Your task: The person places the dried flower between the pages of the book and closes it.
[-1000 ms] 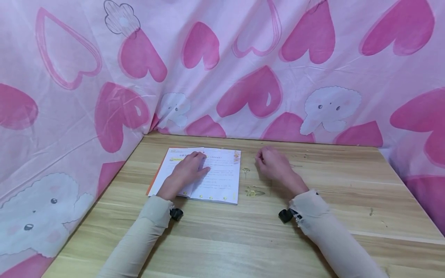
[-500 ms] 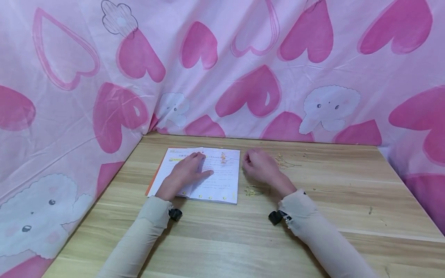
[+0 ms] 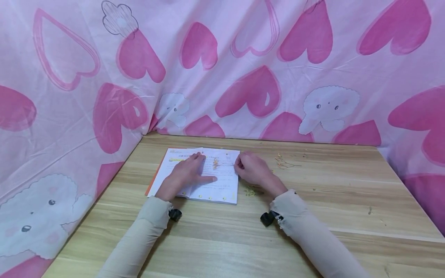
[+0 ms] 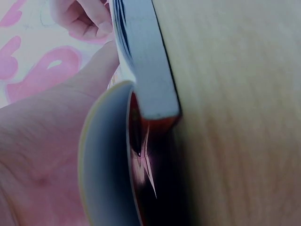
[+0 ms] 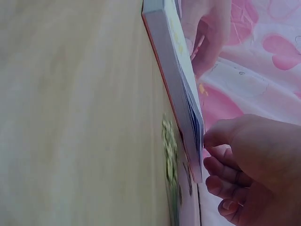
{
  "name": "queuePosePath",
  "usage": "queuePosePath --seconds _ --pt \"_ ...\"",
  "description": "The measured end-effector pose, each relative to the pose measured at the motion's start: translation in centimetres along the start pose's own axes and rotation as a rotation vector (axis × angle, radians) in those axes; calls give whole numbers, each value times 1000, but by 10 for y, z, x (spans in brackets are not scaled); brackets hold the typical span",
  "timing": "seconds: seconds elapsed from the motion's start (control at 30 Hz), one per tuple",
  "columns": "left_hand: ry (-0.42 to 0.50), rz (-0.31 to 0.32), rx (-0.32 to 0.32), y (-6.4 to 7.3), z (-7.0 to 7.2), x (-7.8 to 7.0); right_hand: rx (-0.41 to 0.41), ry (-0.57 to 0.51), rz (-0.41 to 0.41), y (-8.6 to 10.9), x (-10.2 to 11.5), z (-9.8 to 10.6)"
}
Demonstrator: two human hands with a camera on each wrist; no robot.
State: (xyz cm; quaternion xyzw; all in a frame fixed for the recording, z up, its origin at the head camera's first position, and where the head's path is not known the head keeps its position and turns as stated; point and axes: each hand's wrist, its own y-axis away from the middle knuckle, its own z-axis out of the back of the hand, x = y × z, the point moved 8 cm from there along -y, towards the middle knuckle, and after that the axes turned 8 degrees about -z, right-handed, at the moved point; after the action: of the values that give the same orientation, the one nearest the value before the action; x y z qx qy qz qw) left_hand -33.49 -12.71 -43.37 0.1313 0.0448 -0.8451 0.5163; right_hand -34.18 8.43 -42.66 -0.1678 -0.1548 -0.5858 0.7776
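An open book (image 3: pixel 217 191) with printed white pages and an orange cover edge lies on the wooden table. My left hand (image 3: pixel 185 172) rests on it near the fold, thumb stretched over the right page. Between thumb and index finger, my right hand (image 3: pixel 253 168) pinches the thin stem of a dried flower sprig (image 3: pixel 215 164) at the page's right edge. Its orange blossoms are over the right page, near my left thumb. The right wrist view shows the right fingertips (image 5: pixel 211 136) close to the book's edge, the other fingers curled.
A yellow-green dried flower (image 3: pixel 250 191) lies just right of the book. Farther back, a branching dried sprig (image 3: pixel 286 163) lies on the table (image 3: pixel 222 239). Small bits are scattered at the right. A pink heart-patterned cloth (image 3: pixel 194 88) hangs behind and at the sides.
My right hand has moved left to the book's edge, carrying the orange dried flower sprig farther over the right page. The left thumb has slid slightly outward and down; the left hand otherwise stays put.
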Motion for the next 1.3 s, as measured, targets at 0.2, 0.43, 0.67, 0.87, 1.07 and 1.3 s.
queuePosePath --seconds 0.2,0.43,0.67,0.87,1.07,1.3 --pt "-18 -8 -3 0 0 -1 40 -22 -27 -2 5 -6" --pt "-10 -16 -12 0 1 -2 50 -49 -48 -1 4 -5" --pt "-16 -12 -12 0 1 -2 48 -50 -34 0 2 -2" --pt "-5 -5 -7 2 1 -3 24 -17 -25 -2 -9 4" --pt "-11 -17 -17 4 3 -6 42 10 -33 -4 -20 6" --pt "3 -36 -18 5 4 -12 62 64 6 -1 -24 1"
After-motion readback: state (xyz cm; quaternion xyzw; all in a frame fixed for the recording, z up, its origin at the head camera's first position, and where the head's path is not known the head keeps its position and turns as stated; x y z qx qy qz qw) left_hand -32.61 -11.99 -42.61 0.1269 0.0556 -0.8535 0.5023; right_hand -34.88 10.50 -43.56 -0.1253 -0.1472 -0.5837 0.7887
